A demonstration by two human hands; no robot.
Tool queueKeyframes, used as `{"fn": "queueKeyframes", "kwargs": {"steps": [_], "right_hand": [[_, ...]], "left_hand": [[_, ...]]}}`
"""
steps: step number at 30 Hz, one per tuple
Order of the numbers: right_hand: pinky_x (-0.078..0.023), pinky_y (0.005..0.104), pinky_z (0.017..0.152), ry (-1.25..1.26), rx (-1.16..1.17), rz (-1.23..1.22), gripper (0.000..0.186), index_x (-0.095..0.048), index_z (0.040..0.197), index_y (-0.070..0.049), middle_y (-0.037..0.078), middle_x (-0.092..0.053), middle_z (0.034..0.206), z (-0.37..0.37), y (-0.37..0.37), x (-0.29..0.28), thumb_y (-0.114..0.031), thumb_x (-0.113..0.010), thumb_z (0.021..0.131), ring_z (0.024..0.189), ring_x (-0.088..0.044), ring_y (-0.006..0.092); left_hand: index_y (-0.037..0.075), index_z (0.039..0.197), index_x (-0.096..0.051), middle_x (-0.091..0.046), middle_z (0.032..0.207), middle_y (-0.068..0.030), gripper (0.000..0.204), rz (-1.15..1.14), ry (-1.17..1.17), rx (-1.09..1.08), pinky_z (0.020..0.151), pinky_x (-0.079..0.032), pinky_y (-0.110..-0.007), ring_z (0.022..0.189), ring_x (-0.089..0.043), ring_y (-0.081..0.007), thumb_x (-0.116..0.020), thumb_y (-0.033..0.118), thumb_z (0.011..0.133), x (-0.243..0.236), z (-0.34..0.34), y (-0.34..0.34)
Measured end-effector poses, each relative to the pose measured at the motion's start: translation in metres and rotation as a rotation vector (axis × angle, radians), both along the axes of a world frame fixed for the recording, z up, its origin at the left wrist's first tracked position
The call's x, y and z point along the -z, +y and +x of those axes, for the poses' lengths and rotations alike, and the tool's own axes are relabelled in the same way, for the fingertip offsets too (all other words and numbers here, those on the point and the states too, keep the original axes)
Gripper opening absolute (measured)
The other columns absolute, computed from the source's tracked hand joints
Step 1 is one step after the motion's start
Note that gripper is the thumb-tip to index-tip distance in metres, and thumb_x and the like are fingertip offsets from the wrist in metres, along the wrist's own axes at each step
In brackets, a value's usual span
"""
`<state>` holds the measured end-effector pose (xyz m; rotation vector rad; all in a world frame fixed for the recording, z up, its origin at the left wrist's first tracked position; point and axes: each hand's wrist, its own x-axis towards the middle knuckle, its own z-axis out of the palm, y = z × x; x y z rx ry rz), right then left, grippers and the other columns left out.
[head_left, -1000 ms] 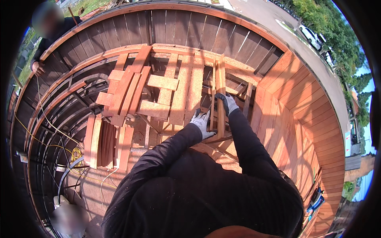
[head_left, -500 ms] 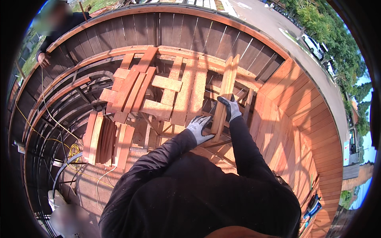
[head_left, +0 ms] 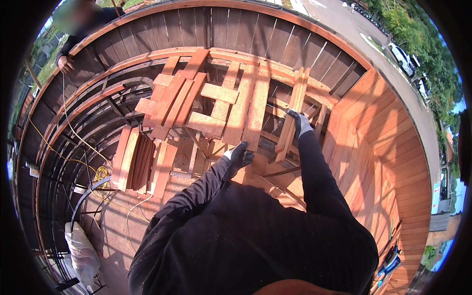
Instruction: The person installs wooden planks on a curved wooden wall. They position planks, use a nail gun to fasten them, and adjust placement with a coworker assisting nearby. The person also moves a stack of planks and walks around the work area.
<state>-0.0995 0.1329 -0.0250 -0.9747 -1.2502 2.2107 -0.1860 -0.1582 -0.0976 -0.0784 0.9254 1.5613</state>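
Curved timber decking (head_left: 393, 162) over dark framing (head_left: 83, 147), outdoors

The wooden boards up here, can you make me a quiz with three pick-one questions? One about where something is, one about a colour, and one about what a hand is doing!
1. Where does the yellow cord lie?
A. on the person's left
B. on the finished decking at the right
C. across the long narrow board

2. What colour are the planks piled on the frame?
A. blue
B. reddish brown
C. white

3. What is the right hand doing?
A. hanging empty
B. gripping a long narrow board
C. holding a hammer

Answers:
1. A, the cord snakes over the dark curved rails on the left side.
2. B, every plank shows warm reddish-brown wood.
3. B, the gloved fingers wrap the long narrow board, while the left hand rests by a plank's end.
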Motion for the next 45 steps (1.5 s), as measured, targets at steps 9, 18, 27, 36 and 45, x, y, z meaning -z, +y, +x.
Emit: {"fn": "queueKeyframes", "kwargs": {"steps": [9, 18, 27, 36, 45], "right_hand": [[-0.052, 0.0276, 0.082, -0.060, -0.046, 0.221, 0.050, -0.053, 0.120, 0.000, 0.009, -0.068, 0.103, 0.019, -0.024, 0.048, -0.014, -0.078, 0.080, 0.094, -0.066, 0.0177], [-0.059, 0.0409, 0.059, 0.045, 0.122, 0.107, 0.049, -0.048, 0.123, -0.008, 0.009, -0.061, 0.091, 0.066, -0.049, 0.023, -0.009, -0.075, 0.081, 0.069, -0.066, 0.0271], [-0.058, 0.0362, 0.070, 0.038, 0.214, 0.115, 0.042, -0.052, 0.120, -0.008, 0.009, -0.066, 0.097, 0.069, -0.056, 0.016, -0.008, -0.073, 0.083, 0.083, -0.067, 0.0212], [-0.054, 0.0301, 0.079, 0.112, 0.100, 0.220, 0.022, -0.063, 0.104, -0.003, 0.007, -0.068, 0.101, 0.059, -0.046, -0.006, -0.011, -0.070, 0.084, 0.089, -0.066, 0.0169], [-0.047, 0.0331, 0.077, -0.068, -0.073, 0.443, 0.030, -0.064, 0.110, -0.011, 0.007, -0.064, 0.098, -0.018, 0.028, 0.023, -0.025, -0.068, 0.083, 0.084, -0.059, 0.0200]], "left_hand": [[0.008, 0.109, -0.062, -0.067, 0.087, -0.0073, 0.026, 0.018, 0.205, -0.001, 0.066, -0.055, -0.032, 0.072, -0.065, -0.0175, -0.063, 0.029, 0.094, -0.036, 0.026, 0.028], [0.000, 0.097, -0.060, -0.064, 0.073, -0.0081, 0.018, -0.004, 1.011, -0.137, 0.060, -0.051, -0.029, 0.062, -0.062, -0.0140, -0.060, 0.018, 0.092, -0.123, 0.029, 0.004], [-0.001, 0.097, -0.062, -0.065, 0.091, -0.0225, 0.034, -0.291, 1.754, 0.148, 0.079, -0.050, -0.045, 0.090, -0.063, -0.0385, -0.066, 0.030, 0.083, -0.125, 0.002, 0.062], [-0.001, 0.115, -0.060, -0.062, 0.113, -0.0224, 0.050, -0.382, 1.708, 0.398, 0.092, -0.049, -0.044, 0.106, -0.061, -0.0374, -0.064, 0.038, 0.082, -0.100, 0.008, 0.065], [0.001, 0.119, -0.056, -0.057, 0.118, -0.0227, 0.054, -0.303, 1.736, 0.485, 0.092, -0.048, -0.044, 0.107, -0.060, -0.0383, -0.065, 0.040, 0.082, -0.098, 0.009, 0.068]]}}
